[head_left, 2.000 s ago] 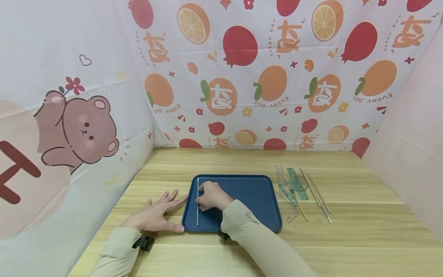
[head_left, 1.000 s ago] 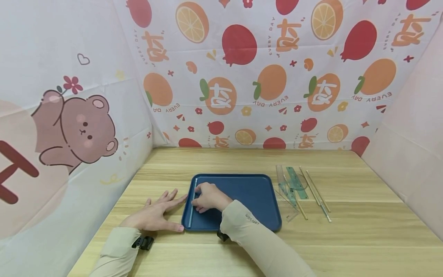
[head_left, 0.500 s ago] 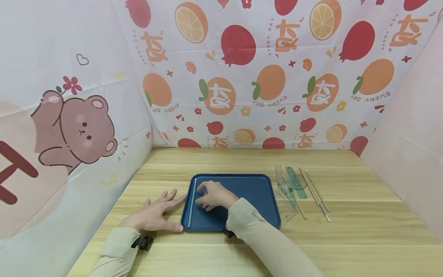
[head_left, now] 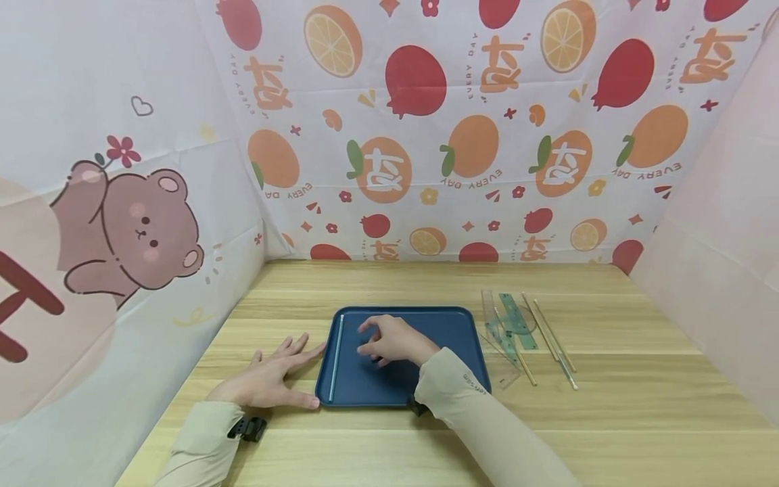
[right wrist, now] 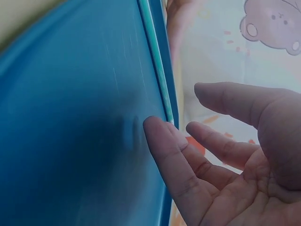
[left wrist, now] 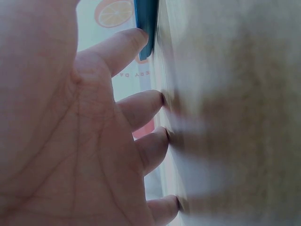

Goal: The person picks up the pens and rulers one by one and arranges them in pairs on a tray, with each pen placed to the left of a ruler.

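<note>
A teal pencil (head_left: 336,358) with a pale tip lies lengthwise inside the blue tray (head_left: 432,331), along its left wall. My right hand (head_left: 398,340) hovers over the tray to the right of the pencil, fingers loosely bent and holding nothing. In the right wrist view, thumb and fingers of that hand (right wrist: 221,160) stand apart, with the pencil (right wrist: 157,61) beyond them. My left hand (head_left: 268,380) is spread on the table left of the tray. The left wrist view shows one of its fingers (left wrist: 127,47) touching the tray's edge (left wrist: 147,21).
Right of the tray lie a clear ruler (head_left: 488,306), a green ruler (head_left: 518,321), overlapping clear and green drawing pieces (head_left: 502,336), and several pencils (head_left: 544,330), including a teal one (head_left: 567,370). Patterned cloth (head_left: 426,203) hangs behind the wooden table (head_left: 389,439).
My right hand pushed the pencil left towards the tray's wall, first at a slant, then let go and drew back to the right. The left hand has stayed by the tray.
</note>
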The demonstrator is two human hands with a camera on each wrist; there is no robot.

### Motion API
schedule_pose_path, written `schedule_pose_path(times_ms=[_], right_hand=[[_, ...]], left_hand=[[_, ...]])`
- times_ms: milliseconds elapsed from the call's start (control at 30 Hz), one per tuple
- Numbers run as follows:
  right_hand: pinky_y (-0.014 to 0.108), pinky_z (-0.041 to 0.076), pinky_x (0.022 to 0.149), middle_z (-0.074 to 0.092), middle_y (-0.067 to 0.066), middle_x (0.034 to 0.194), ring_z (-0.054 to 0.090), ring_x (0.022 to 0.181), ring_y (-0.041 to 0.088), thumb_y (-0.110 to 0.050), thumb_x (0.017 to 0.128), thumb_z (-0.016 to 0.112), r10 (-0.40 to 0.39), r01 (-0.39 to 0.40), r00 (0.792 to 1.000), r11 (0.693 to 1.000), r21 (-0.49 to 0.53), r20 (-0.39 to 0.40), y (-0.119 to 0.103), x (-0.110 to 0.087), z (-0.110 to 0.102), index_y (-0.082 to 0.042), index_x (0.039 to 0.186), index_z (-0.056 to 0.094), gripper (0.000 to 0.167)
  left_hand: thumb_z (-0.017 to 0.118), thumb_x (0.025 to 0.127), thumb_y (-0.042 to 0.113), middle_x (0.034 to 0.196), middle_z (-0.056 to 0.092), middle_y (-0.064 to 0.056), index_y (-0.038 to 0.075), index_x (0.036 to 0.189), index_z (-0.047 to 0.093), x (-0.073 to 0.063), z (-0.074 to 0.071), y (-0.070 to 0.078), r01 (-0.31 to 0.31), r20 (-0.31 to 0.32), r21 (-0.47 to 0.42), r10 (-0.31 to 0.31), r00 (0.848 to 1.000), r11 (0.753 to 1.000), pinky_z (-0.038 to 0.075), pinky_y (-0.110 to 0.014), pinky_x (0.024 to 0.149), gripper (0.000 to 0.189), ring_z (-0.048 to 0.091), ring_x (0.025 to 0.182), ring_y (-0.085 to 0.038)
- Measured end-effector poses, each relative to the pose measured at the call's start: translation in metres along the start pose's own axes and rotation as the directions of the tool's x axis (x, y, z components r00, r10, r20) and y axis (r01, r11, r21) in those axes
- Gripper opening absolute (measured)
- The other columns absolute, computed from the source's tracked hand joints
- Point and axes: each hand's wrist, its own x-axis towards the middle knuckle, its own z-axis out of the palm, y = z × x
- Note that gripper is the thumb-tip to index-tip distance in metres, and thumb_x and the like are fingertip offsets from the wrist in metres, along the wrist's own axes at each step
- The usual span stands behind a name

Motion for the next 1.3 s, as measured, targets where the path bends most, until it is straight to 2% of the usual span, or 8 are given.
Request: schedule_pose_path(times_ms=[267,567,833,1300], right_hand=[[0.034,0.066,0.074,0.072,0.005,0.104,0.076,0.089,0.022,-0.021,0.103,0.075,-0.034,0.034,0.999,0.999,-0.02,-0.013,0.01,-0.011,-0.02,-0.009,0.145,0.064,0.045],[0.037,0.068,0.078,0.072,0.009,0.109,0.076,0.098,0.027,-0.021,0.104,0.073,-0.035,0.035,0.999,0.999,-0.01,-0.033,0.016,-0.023,-0.041,-0.008,0.146,0.063,0.045],[0.037,0.068,0.077,0.072,0.009,0.109,0.076,0.101,0.03,-0.02,0.104,0.073,-0.048,0.048,0.997,0.999,-0.002,-0.063,0.028,-0.035,-0.055,-0.008,0.147,0.062,0.046],[0.039,0.068,0.079,0.07,0.011,0.114,0.076,0.107,0.034,-0.018,0.105,0.072,-0.018,0.024,0.989,0.999,0.04,-0.145,0.045,-0.055,-0.078,-0.015,0.146,0.064,0.042]], left_hand=[[0.086,0.08,0.067,0.178,0.018,-0.027,0.028,0.168,0.038,-0.001,0.001,0.001,-0.004,-0.013,-0.003,0.004,1.0,1.0,0.0,-0.095,0.11,0.108,0.007,0.162,-0.06],[0.086,0.079,0.067,0.178,0.017,-0.027,0.028,0.169,0.038,-0.001,0.001,0.0,-0.016,-0.021,-0.008,0.015,1.0,1.0,-0.001,-0.094,0.111,0.109,0.006,0.162,-0.06],[0.086,0.079,0.068,0.178,0.016,-0.027,0.029,0.169,0.037,-0.002,0.0,0.002,-0.012,-0.014,-0.014,0.012,1.0,1.0,-0.001,-0.094,0.111,0.109,0.006,0.163,-0.06],[0.086,0.079,0.067,0.177,0.018,-0.027,0.03,0.169,0.038,-0.002,-0.001,0.004,-0.023,-0.022,0.0,0.023,0.999,1.0,0.001,-0.095,0.11,0.108,0.009,0.162,-0.061]])
